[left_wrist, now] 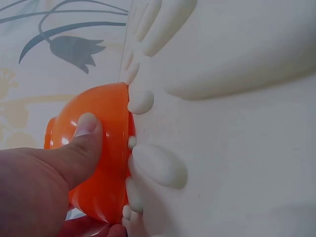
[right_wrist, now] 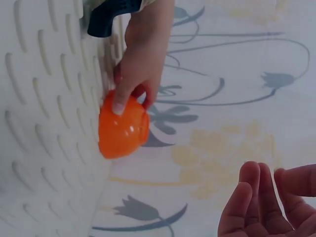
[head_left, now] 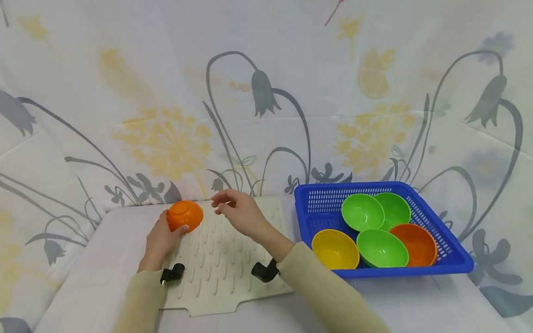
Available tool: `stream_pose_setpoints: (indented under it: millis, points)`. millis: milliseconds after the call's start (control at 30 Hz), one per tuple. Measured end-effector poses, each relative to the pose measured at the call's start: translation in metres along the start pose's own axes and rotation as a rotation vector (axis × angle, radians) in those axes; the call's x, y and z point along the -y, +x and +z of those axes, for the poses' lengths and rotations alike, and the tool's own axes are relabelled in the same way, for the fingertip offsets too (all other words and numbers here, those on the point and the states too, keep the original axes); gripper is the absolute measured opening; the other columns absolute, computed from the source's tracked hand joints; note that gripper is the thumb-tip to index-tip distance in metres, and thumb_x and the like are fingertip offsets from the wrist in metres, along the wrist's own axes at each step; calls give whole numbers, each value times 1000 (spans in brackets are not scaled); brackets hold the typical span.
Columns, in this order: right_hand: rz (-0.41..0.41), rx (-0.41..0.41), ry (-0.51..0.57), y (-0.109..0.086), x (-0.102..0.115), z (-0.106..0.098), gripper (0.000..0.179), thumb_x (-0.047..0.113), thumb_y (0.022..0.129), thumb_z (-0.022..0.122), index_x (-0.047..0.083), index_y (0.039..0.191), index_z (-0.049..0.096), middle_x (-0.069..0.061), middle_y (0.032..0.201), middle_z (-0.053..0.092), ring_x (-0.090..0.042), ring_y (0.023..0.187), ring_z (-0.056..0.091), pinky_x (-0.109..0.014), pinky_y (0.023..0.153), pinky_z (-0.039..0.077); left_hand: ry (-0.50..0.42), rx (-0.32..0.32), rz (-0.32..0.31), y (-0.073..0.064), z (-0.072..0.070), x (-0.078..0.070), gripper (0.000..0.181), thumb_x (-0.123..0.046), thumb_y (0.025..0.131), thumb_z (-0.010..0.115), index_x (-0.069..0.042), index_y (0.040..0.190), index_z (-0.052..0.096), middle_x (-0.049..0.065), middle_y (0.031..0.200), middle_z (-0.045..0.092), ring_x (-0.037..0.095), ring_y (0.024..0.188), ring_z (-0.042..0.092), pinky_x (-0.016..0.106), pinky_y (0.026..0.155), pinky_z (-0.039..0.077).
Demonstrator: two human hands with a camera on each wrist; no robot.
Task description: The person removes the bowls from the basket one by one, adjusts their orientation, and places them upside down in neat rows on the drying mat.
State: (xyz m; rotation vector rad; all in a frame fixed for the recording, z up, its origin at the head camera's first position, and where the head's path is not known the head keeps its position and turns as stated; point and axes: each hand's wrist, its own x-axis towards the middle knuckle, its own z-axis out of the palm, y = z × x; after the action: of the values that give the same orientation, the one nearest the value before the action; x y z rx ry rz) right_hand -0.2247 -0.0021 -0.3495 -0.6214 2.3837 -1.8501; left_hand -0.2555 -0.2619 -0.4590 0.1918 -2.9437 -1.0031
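An orange bowl [head_left: 186, 215] sits upside down at the far left of a cream drying mat [head_left: 225, 259] with raised ridges. My left hand [head_left: 160, 238] grips its side, thumb on the outer wall. In the left wrist view the rim of the orange bowl [left_wrist: 106, 163] rests against the mat's ridges. My right hand [head_left: 241, 212] hovers over the back of the mat, apart from the bowl, fingers loosely bent with nothing between them. The right wrist view shows those fingers [right_wrist: 252, 197] at the lower right.
On the right stands a blue perforated basket [head_left: 301, 217]. Inside are several bowls: a yellow bowl [head_left: 335, 249], green bowls including one in front [head_left: 382, 249], and a darker orange bowl [head_left: 416, 245]. A flowered curtain [head_left: 266, 138] hangs behind the table.
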Motion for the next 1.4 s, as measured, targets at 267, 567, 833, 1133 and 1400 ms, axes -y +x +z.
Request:
stream_pose_setpoints:
  millis: [267,567,833,1133,1400]
  points:
    - [-56,-30,-154,-18,15,-54,19,6,100,56,6,116,67,-1,104,69,-16,92,66,-33,80,52,12,-7,38,0,-2,1,81,-29,96,66,10,150,19,41,142,36,56,128,38,68,106,29]
    - [28,-84,-284,-28,-4,-125,18,12,102,55,12,114,68,-3,109,69,-22,100,65,-40,84,53,-1,2,8,1,2,2,82,-29,97,66,7,153,17,38,146,34,54,132,36,65,109,27]
    - [155,-61,-410,-47,-30,-189,20,16,101,58,7,116,68,-14,117,67,-31,107,61,-48,94,50,6,-17,12,0,2,1,80,-27,97,66,7,152,19,39,145,35,54,131,37,66,109,27]
    - [267,192,-407,-60,-58,-238,20,21,101,60,6,113,67,-11,117,65,-33,114,57,-53,103,44,-1,-26,22,-2,1,1,78,-27,96,66,7,151,21,39,142,38,54,130,39,65,108,29]
    - [348,480,-352,-64,-81,-248,31,14,96,65,2,125,67,-15,128,63,-31,118,59,-46,101,48,10,-14,-1,-1,3,1,80,-27,97,65,6,152,18,38,145,36,54,131,38,65,109,28]
